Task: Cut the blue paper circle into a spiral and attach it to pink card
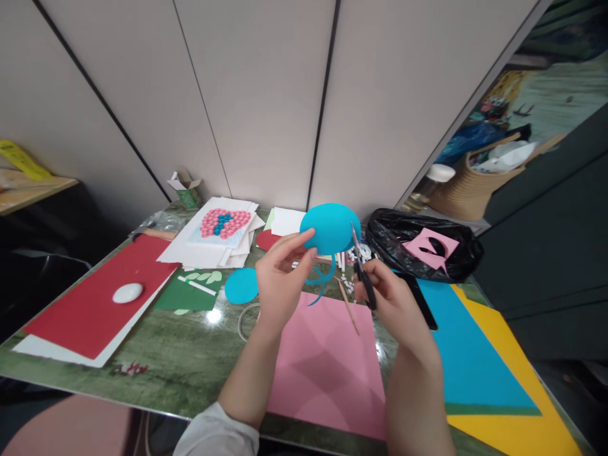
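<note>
In the head view, pinching a blue paper oval (331, 223) by its lower left edge with the left hand (281, 278), up above the table (190, 348), long axis left to right. Gripping scissors (363, 277) in the right hand (394, 294), pointed away and slightly left, at the oval's right edge.

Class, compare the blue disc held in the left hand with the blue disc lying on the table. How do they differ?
The held disc is raised in the left hand; the lying disc rests on the table.
Scissors meet the held disc's right side; none are at the lying disc.
Both are blue and rounded.
</note>
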### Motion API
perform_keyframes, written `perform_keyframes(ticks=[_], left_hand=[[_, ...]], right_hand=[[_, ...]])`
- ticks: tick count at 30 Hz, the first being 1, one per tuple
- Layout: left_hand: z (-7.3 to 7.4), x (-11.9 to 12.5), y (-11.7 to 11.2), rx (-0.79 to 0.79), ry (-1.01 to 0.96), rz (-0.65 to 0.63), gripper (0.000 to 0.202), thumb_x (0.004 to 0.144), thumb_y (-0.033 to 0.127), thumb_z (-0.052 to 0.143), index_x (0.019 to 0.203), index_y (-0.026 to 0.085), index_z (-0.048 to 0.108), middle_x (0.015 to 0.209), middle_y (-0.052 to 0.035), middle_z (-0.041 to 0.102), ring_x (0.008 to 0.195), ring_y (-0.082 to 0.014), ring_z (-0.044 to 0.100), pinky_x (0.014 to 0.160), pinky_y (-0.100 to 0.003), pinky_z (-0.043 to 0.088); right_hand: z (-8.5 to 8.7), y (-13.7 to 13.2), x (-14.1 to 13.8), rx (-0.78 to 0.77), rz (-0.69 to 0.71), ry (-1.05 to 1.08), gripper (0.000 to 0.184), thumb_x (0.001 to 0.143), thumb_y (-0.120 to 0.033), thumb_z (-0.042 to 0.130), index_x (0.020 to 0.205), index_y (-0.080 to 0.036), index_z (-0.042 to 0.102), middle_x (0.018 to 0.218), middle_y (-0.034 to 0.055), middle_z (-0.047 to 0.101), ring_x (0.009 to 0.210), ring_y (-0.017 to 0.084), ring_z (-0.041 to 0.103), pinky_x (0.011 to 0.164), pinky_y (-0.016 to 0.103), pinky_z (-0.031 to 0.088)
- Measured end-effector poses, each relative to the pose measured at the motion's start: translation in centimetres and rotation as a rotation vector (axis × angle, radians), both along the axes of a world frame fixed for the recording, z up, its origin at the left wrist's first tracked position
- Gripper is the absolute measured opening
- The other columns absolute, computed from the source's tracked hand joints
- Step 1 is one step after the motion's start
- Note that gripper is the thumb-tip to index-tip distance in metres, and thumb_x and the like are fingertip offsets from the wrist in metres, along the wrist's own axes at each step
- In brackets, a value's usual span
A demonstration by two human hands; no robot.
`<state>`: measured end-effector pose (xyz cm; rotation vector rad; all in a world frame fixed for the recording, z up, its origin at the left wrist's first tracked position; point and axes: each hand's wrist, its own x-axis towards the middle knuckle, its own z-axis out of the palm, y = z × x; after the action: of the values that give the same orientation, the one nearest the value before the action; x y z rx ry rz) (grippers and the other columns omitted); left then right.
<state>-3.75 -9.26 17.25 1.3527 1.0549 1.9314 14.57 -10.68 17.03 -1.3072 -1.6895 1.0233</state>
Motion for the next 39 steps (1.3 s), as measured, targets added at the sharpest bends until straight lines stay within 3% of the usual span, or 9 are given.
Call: perform_keyframes(ticks=[11, 19, 27, 39], left_hand=[[0.01, 0.18, 0.1, 0.022, -0.002, 0.041, 0.034, 0.072, 0.015, 0.072, 0.104, 0.025, 0.072, 0.099, -0.0038, 0.068, 0.066, -0.007, 0.06, 0.06, -0.019, 0.055], [-0.11, 0.09, 0.08, -0.019, 0.051, -0.093, 0.035, 0.074, 0.015, 0.07, 0.106, 0.027, 0.071, 0.096, -0.003, 0.067, 0.066, -0.0071, 0.059, 0.063, -0.02, 0.055], [0.03, 0.11, -0.16, -0.032, 0.063, -0.092, 0.035, 0.074, 0.013, 0.069, 0.106, 0.028, 0.071, 0.095, -0.0023, 0.068, 0.067, -0.0071, 0.059, 0.063, -0.019, 0.054], [0.12, -0.02, -0.28, -0.039, 0.041, -0.047, 0.02, 0.077, 0.019, 0.069, 0.095, 0.024, 0.075, 0.094, -0.0041, 0.07, 0.078, -0.0119, 0.064, 0.068, -0.021, 0.055]], right_hand=[[-0.09, 0.01, -0.13, -0.029, 0.0, 0.029, 0.009, 0.085, -0.023, 0.053, 0.079, -0.022, 0.046, 0.061, -0.006, 0.051, 0.058, 0.01, 0.042, 0.054, 0.023, 0.032], [0.04, 0.05, -0.02, -0.026, -0.026, 0.037, 0.014, 0.083, -0.031, 0.057, 0.08, -0.023, 0.046, 0.063, -0.006, 0.049, 0.057, 0.01, 0.037, 0.051, 0.024, 0.029], [-0.01, 0.13, 0.0, -0.011, -0.058, 0.011, 0.014, 0.083, -0.03, 0.057, 0.081, -0.023, 0.045, 0.064, -0.0054, 0.048, 0.059, 0.011, 0.036, 0.052, 0.025, 0.029], [-0.1, 0.08, 0.07, 0.004, -0.033, -0.018, 0.015, 0.084, -0.03, 0.056, 0.079, -0.023, 0.044, 0.063, -0.0053, 0.047, 0.059, 0.011, 0.038, 0.054, 0.025, 0.029]])
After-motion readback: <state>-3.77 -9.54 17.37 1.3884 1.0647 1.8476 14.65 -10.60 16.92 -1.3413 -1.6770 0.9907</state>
